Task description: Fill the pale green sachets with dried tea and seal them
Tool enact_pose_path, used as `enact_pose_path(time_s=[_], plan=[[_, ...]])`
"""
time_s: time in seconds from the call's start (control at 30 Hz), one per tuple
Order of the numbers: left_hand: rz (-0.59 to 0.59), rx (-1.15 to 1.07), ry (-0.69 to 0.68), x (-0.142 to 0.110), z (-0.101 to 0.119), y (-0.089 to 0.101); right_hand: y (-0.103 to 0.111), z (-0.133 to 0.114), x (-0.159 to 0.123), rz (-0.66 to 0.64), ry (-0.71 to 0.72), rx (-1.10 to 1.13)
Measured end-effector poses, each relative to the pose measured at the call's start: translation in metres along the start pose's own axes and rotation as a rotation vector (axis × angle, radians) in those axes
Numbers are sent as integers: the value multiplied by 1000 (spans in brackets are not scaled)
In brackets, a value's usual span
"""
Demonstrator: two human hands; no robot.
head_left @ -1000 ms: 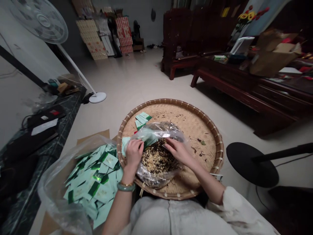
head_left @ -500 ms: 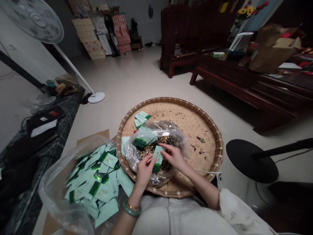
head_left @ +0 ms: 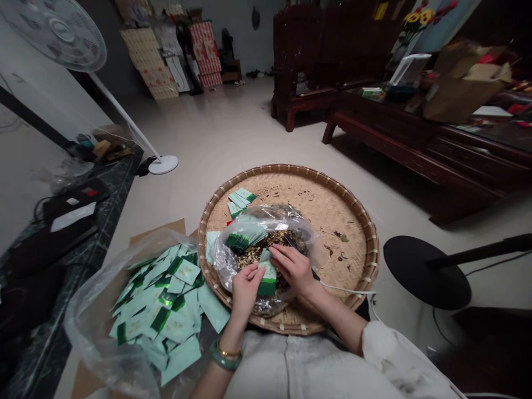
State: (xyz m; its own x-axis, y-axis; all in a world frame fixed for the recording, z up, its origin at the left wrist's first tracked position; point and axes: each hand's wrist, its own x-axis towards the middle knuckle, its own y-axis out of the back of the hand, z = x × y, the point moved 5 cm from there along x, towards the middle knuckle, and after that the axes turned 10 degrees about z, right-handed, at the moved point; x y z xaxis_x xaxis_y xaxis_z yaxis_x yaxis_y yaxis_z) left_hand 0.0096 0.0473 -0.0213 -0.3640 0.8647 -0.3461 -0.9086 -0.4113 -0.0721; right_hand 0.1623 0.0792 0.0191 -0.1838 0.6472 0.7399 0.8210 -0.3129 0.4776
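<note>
My left hand [head_left: 245, 288] pinches the left edge of a small pale-green sachet [head_left: 268, 274] with a dark-green band at its lower end. My right hand [head_left: 294, 269] has its fingers together at the sachet's top right corner, bending that edge slightly. Both hands are over an open clear plastic bag [head_left: 222, 271] of loose dried tea-like bits [head_left: 249, 256]. A fanned stack of sachets [head_left: 247, 233] lies inside the bag's far left part. The bag sits in a round woven bamboo tray [head_left: 353, 255], and a dark stick-like thing behind my right hand is partly hidden.
Another small stack of sachets [head_left: 241, 200] lies in the tray's far left. Left of it, a large plastic bag [head_left: 85, 310] holds a heap of sachets [head_left: 166, 310]. A white fan [head_left: 164, 164], a black round stand base [head_left: 426, 271] and a dark wooden table [head_left: 415, 138] stand around.
My right hand has turned and its fingers have drawn closer together at the sachet's upper corner. The sachet sits slightly further left and lower, its top edge now bent.
</note>
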Motion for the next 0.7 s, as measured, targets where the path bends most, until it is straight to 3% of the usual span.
enact_pose_path(time_s=[0.17, 0.3, 0.4, 0.53, 0.7], plan=[[-55, 66, -52, -5, 6, -4, 1, -3, 3, 10, -35, 45], [-25, 214, -243, -5, 13, 0, 10, -8, 9, 40, -90, -36], [49, 301, -342, -1, 13, 7, 15, -8, 12, -15, -152, 56], [113, 183, -207, 7, 3, 15, 15, -1, 9, -110, -345, 219], [-85, -41, 29, 6, -13, 4, -7, 9, -11, -355, -767, 562]])
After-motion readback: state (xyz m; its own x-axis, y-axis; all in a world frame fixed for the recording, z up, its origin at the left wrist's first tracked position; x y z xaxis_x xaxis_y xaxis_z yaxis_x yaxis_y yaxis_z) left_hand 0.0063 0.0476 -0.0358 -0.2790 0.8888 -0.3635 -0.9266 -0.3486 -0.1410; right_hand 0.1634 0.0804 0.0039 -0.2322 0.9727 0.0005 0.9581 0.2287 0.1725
